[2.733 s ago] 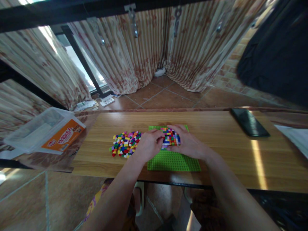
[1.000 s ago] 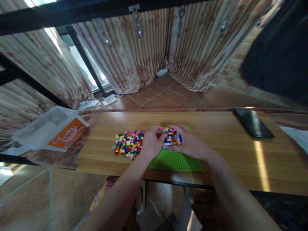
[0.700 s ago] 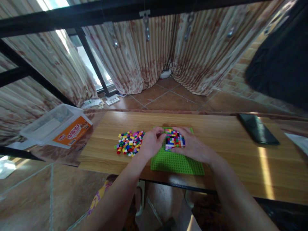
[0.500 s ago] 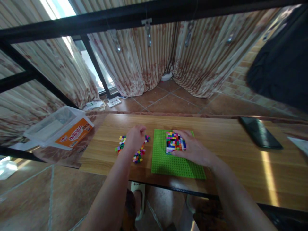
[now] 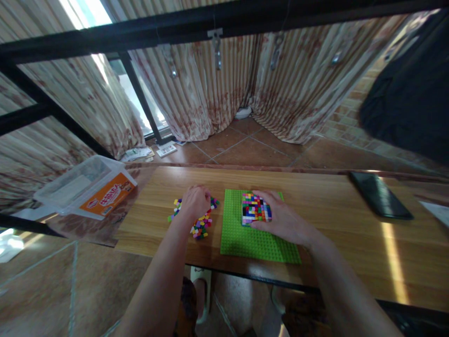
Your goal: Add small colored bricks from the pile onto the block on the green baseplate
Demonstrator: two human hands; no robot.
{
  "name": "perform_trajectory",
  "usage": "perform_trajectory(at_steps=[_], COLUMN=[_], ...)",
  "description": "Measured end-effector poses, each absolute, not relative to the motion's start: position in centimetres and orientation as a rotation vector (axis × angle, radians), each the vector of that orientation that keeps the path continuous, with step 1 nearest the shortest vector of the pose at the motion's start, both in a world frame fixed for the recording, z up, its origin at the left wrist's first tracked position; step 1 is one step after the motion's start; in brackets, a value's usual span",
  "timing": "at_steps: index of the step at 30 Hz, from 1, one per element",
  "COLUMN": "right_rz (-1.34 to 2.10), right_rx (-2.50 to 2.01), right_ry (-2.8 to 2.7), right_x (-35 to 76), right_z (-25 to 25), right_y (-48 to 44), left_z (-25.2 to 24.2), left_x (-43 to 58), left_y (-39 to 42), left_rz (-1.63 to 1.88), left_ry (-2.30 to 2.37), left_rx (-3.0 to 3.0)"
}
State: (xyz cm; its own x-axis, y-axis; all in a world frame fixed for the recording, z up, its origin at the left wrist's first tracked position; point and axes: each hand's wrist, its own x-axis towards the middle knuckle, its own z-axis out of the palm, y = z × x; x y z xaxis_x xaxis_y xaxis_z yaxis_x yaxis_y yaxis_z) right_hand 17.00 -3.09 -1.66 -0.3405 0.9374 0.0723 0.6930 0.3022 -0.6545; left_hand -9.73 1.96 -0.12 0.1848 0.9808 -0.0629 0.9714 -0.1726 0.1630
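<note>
A green studded baseplate (image 5: 242,243) lies on the wooden table, and on its upper part stands a block of many-coloured small bricks (image 5: 255,208). My right hand (image 5: 277,215) is wrapped round the right side of that block, thumb at its near edge and fingers at its far edge. To the left of the baseplate, loose coloured bricks (image 5: 201,228) are spread on the wood. My left hand (image 5: 196,201) is over this pile with its fingers curled together; whatever is between the fingertips is hidden.
A clear plastic box (image 5: 94,180) with an orange label sits beyond the table's left end. A dark phone (image 5: 380,194) lies on the right of the wooden table (image 5: 336,210), with a white paper (image 5: 437,211) farther right. Curtains hang behind a black metal bar (image 5: 147,28).
My left hand has shifted slightly left and down over the loose bricks, its fingers curled lower. My right hand stays on the brick block.
</note>
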Motion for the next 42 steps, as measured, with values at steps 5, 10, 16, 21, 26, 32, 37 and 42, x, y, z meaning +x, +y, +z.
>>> perform_trajectory(at_steps=[5, 10, 16, 21, 26, 32, 37, 42], right_rz=[0.757, 0.758, 0.757, 0.763, 0.753, 0.758, 0.756, 0.753], right_rx=[-1.462, -1.454, -1.459, -1.46, -1.459, -1.469, -1.458, -1.456], right_ry=[-2.138, -2.143, -2.126, -2.13, -2.139, -2.142, -2.145, -2.121], right_x=[17.0, 17.0, 16.9, 16.8, 16.9, 16.9, 16.9, 16.8], right_z=[-1.5, -1.5, -1.4, -1.3, -1.3, -1.4, -1.3, -1.4], right_y=[-3.1, -3.0, -3.0, -3.1, -3.1, -3.1, -3.1, -3.2], left_z=[0.2, 0.1, 0.2, 0.5, 0.3, 0.2, 0.3, 0.3], left_x=[-9.4, -9.6, -9.6, -9.4, -9.2, -8.3, -7.1, -6.5], left_y=[1.7, 1.7, 1.6, 1.5, 1.4, 1.1, 0.8, 0.7], left_rz=[0.053, 0.066, 0.085, 0.095, 0.137, 0.125, 0.087, 0.097], left_ry=[1.987, 1.948, 1.856, 1.835, 1.784, 1.738, 1.778, 1.823], left_rx=[2.187, 2.162, 2.145, 2.141, 2.232, 2.352, 2.389, 2.385])
